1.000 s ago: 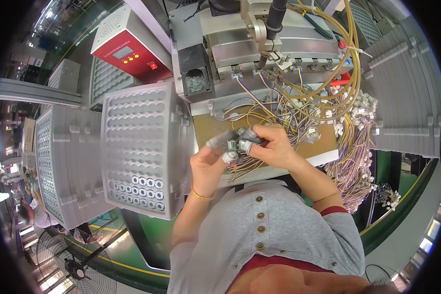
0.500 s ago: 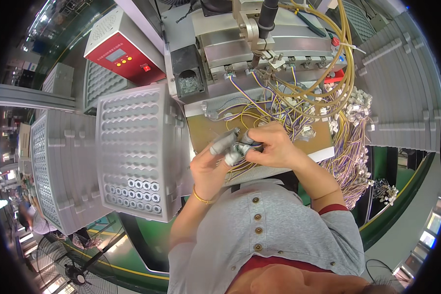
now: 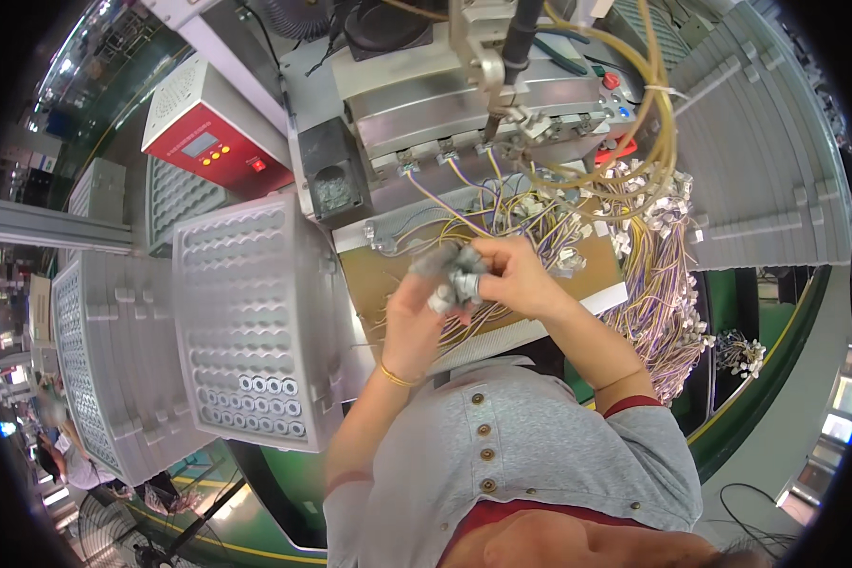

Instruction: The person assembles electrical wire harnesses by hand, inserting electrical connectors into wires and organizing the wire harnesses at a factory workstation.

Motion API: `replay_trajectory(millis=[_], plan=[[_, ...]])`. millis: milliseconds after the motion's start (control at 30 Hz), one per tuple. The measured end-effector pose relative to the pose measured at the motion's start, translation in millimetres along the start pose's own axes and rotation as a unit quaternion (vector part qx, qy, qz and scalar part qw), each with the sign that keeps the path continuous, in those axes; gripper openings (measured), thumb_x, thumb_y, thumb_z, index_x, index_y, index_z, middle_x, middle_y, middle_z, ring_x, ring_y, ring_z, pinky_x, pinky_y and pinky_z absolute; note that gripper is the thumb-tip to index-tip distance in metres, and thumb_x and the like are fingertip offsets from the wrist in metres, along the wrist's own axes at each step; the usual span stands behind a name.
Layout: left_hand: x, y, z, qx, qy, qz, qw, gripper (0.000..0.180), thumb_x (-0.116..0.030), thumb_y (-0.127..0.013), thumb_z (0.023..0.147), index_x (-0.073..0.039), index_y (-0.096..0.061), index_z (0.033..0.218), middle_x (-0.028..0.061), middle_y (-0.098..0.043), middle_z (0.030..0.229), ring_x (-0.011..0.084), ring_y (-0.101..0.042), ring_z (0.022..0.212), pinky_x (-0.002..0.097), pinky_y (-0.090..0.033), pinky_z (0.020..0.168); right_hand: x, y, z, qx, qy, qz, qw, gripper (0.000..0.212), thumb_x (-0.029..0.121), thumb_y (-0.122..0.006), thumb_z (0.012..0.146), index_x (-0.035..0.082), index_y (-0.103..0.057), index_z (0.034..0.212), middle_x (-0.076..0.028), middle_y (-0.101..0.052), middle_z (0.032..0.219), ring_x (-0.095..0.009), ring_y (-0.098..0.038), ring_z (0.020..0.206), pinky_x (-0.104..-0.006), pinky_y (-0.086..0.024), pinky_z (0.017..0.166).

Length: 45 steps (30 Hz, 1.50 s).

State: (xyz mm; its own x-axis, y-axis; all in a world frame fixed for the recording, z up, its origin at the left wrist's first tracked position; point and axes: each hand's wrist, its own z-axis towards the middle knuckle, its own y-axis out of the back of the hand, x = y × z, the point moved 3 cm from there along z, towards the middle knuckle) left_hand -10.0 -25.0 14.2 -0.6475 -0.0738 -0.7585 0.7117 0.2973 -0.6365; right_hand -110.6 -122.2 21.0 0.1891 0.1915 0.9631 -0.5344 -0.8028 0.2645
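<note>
My left hand [image 3: 417, 308], with pale covers on its fingertips, is closed in front of my chest, above the front of the brown work board [image 3: 364, 275]. Against it, my right hand [image 3: 521, 276] pinches with thumb and forefinger. Between the fingertips is something small and greyish, blurred by motion and mostly covered by the fingers. Just beyond my hands, wires with white connectors [image 3: 540, 213] lie in a tangle on the board. Several wires run up to small connectors [image 3: 448, 158] seated along the front of a metal fixture [image 3: 445, 114].
At left stands a translucent tray [image 3: 232, 322] with rows of silver ring-shaped parts near its front. Beside it are stacked trays [image 3: 137, 350]. A red-fronted control box [image 3: 213, 151] and black block [image 3: 331, 180] sit behind. Wire bundles [image 3: 648, 275] hang at right, below yellowish hoses [image 3: 667, 142].
The head view has shifted, so the bench appears a little further left and lower. My left fingers, stretched toward the right hand before, are now more curled, with both hands' fingertips bunched together.
</note>
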Motion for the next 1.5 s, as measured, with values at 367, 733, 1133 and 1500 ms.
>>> replay_trajectory(millis=[367, 733, 1133, 1500], plan=[[32.3, 27.9, 1.0, 0.088, -0.200, 0.610, 0.761, 0.023, -0.003, -0.063, 0.064, -0.007, -0.065, 0.087, 0.0073, -0.057, 0.064, 0.0229, -0.051, 0.062, 0.0316, -0.043, 0.057, -84.3, 118.1, 13.5, -0.508, 0.039, 0.272, 0.817, 0.013, 0.008, -0.056, 0.074, 0.009, -0.044, 0.070, 0.001, -0.042, 0.055, -0.006, -0.040, 0.044, -0.0203, -0.031, 0.037], [-19.8, 30.6, -13.7, 0.137, -0.086, 0.665, 0.730, 0.022, 0.000, -0.062, 0.066, -0.006, -0.066, 0.087, 0.0085, -0.060, 0.067, 0.0186, -0.052, 0.051, 0.0277, -0.043, 0.050, -50.7, 110.4, 29.9, -0.528, -0.065, 0.294, 0.794, 0.013, 0.011, -0.049, 0.079, 0.000, -0.053, 0.074, -0.009, -0.056, 0.064, -0.017, -0.057, 0.048, -0.0254, -0.045, 0.042], [-52.0, 33.6, -31.3, -0.025, -0.283, 0.654, 0.701, 0.030, 0.006, -0.061, 0.060, -0.005, -0.066, 0.087, 0.0089, -0.057, 0.063, 0.0196, -0.049, 0.052, 0.0279, -0.040, 0.048, -16.9, 34.8, -20.2, -0.256, 0.065, -0.088, 0.960, 0.022, 0.007, -0.058, 0.075, -0.001, -0.059, 0.096, -0.003, -0.059, 0.070, -0.009, -0.049, 0.053, -0.0231, -0.040, 0.048], [-109.7, 193.8, -115.4, -0.401, -0.138, 0.730, 0.535, 0.028, -0.006, -0.053, 0.074, 0.002, -0.058, 0.101, 0.0166, -0.061, 0.096, 0.0277, -0.058, 0.085, 0.0322, -0.045, 0.075, 6.6, -17.8, -3.3, 0.004, 0.149, -0.052, 0.988, 0.011, 0.004, -0.059, 0.072, 0.000, -0.060, 0.081, -0.007, -0.049, 0.063, -0.018, -0.048, 0.057, -0.0282, -0.037, 0.052]])
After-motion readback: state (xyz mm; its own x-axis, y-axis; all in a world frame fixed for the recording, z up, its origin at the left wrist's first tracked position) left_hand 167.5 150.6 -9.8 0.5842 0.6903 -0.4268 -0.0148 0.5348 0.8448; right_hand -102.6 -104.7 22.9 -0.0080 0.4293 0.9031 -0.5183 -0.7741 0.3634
